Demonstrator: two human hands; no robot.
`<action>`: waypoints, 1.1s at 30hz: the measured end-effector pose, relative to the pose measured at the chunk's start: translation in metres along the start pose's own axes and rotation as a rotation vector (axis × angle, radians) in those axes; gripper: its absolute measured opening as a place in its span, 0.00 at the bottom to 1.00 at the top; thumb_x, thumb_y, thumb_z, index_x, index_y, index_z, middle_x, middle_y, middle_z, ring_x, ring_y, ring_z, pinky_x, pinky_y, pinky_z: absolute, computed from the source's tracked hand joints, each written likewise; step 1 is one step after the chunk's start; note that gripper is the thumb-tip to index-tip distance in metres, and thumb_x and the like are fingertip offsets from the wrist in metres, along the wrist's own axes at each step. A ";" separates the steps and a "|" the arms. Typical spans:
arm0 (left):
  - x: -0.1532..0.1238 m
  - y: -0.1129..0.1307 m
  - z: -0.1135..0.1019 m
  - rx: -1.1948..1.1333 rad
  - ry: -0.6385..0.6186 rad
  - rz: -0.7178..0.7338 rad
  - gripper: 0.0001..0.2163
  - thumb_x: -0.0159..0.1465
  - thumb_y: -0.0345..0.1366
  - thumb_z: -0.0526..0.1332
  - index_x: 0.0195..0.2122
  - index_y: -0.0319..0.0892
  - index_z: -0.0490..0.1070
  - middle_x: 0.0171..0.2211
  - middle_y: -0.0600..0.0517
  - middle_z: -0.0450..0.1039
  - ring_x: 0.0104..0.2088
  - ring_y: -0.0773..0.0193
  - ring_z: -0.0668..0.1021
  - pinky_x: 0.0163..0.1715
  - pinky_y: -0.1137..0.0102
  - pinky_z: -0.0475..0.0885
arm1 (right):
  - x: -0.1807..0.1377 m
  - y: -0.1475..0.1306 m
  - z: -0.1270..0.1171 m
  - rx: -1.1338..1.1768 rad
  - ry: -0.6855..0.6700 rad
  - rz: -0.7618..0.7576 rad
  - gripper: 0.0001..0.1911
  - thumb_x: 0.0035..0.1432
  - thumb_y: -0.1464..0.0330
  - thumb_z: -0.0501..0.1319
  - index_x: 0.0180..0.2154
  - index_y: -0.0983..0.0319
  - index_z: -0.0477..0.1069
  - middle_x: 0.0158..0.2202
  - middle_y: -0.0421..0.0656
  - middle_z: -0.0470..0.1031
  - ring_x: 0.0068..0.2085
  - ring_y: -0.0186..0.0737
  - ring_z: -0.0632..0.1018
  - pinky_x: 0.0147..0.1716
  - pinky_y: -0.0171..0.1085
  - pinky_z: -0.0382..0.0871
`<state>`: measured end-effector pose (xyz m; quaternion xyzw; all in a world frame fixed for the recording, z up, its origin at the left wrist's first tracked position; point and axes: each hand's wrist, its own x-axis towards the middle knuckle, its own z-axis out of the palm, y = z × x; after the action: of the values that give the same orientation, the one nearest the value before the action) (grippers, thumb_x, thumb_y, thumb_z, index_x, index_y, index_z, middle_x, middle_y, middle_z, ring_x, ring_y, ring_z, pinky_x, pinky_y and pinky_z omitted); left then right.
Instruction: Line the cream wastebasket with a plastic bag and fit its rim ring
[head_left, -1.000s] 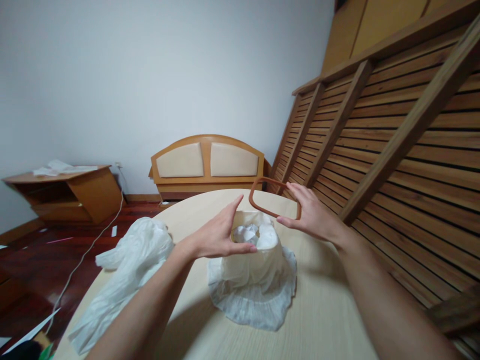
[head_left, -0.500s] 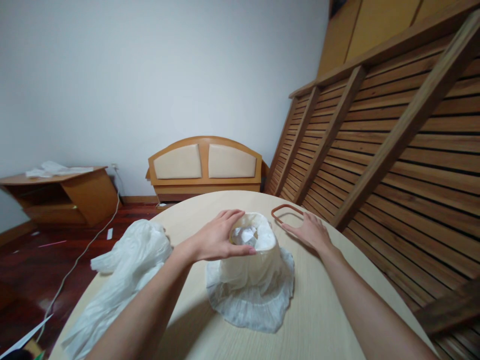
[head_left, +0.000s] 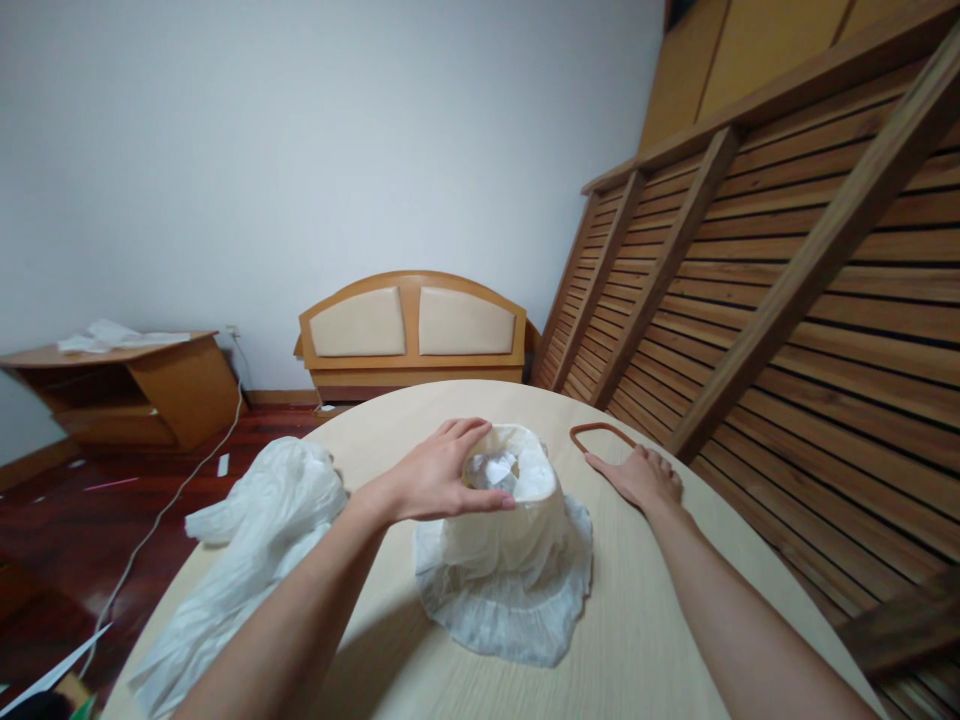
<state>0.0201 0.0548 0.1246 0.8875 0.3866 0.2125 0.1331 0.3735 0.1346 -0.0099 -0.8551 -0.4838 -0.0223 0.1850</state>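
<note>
A small cream waste bin lined with a white plastic bag stands on the round pale wooden table, with crumpled white paper inside. My left hand grips the bin's rim on its left side, fingers curled over the edge. A brown rounded plastic ring lies flat on the table to the right of the bin. My right hand rests flat on the table just in front of the ring, fingertips at its near edge.
A loose white plastic bag lies on the table's left side. Slatted wooden bed frames lean along the right. A headboard stands against the far wall, and a low wooden cabinet is at the left.
My right hand lifted the brown ring off the bin top, carried it right, and set it down flat on the table. The left hand stayed on the bin rim.
</note>
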 end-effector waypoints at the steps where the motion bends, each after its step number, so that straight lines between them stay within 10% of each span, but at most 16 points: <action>1: 0.000 0.000 0.000 -0.002 0.006 0.007 0.44 0.54 0.64 0.64 0.64 0.38 0.62 0.65 0.36 0.62 0.65 0.42 0.65 0.65 0.49 0.60 | 0.000 0.001 0.001 0.005 -0.005 0.009 0.59 0.48 0.34 0.54 0.62 0.78 0.60 0.61 0.69 0.66 0.61 0.69 0.67 0.57 0.55 0.62; 14: 0.003 0.000 0.002 -0.014 0.038 0.008 0.44 0.53 0.61 0.66 0.65 0.38 0.61 0.66 0.35 0.61 0.65 0.41 0.65 0.65 0.47 0.59 | -0.005 -0.018 -0.020 0.230 0.029 -0.127 0.50 0.53 0.39 0.58 0.63 0.70 0.63 0.70 0.64 0.50 0.69 0.69 0.53 0.64 0.61 0.51; 22: 0.005 0.001 0.006 -0.097 0.092 0.031 0.42 0.54 0.58 0.68 0.65 0.42 0.61 0.65 0.38 0.64 0.64 0.41 0.66 0.64 0.46 0.61 | -0.038 -0.080 -0.094 0.641 -0.161 -0.637 0.21 0.63 0.54 0.58 0.47 0.62 0.77 0.47 0.50 0.81 0.45 0.48 0.81 0.48 0.45 0.74; 33: 0.012 -0.003 0.024 -0.146 0.332 0.016 0.27 0.66 0.51 0.60 0.61 0.42 0.63 0.61 0.41 0.68 0.61 0.49 0.70 0.62 0.52 0.64 | -0.094 -0.095 -0.135 0.431 -0.239 -0.666 0.23 0.57 0.60 0.61 0.53 0.61 0.75 0.42 0.47 0.81 0.41 0.49 0.81 0.43 0.44 0.73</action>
<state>0.0370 0.0636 0.1052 0.8312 0.3798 0.3846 0.1300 0.2631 0.0565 0.1234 -0.5900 -0.7459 0.1203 0.2847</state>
